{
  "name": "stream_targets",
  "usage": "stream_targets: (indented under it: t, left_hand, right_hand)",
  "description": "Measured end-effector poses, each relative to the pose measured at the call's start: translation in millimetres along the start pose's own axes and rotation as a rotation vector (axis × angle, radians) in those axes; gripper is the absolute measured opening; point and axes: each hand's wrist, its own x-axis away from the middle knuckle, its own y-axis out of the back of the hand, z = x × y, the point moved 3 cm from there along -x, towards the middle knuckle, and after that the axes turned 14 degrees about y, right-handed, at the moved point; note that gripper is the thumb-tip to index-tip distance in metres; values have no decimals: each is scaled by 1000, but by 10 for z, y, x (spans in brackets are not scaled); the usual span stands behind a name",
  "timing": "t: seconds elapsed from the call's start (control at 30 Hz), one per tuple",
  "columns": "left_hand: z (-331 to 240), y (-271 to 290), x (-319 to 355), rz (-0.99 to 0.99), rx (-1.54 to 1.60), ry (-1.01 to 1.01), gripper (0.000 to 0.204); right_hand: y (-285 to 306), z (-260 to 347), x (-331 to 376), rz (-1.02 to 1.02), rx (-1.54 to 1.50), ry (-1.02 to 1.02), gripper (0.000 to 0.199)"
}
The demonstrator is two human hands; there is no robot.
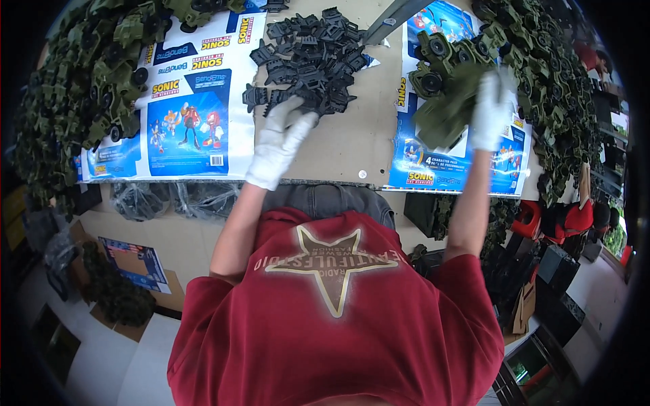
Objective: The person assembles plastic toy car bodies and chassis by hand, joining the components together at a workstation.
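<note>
Both my hands wear white gloves. My left hand (281,139) reaches into a heap of black plastic parts (308,57) at the middle of the table, its fingers on the heap's near edge. My right hand (491,108) is shut on an olive-green toy vehicle body (447,111), held above a blue printed card sheet (423,159). The green body looks blurred, so its details are unclear.
A pile of green toy vehicles with black wheels (81,88) lies at the left, another (542,68) at the right. A second blue and white printed sheet (186,122) covers the left table. Dark bags (162,199) sit under the table's edge (325,181). Boxes stand on the floor.
</note>
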Motion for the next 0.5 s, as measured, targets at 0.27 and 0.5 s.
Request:
stream_targets:
  t: [0.27,0.5]
  left_hand:
    - [154,302,-20,-62,328,316,31]
    - [349,974,-88,-186,167,145,24]
  right_hand:
    - [-711,-14,735,754,714,613,63]
    - [-697,-883,102,743,1121,584,64]
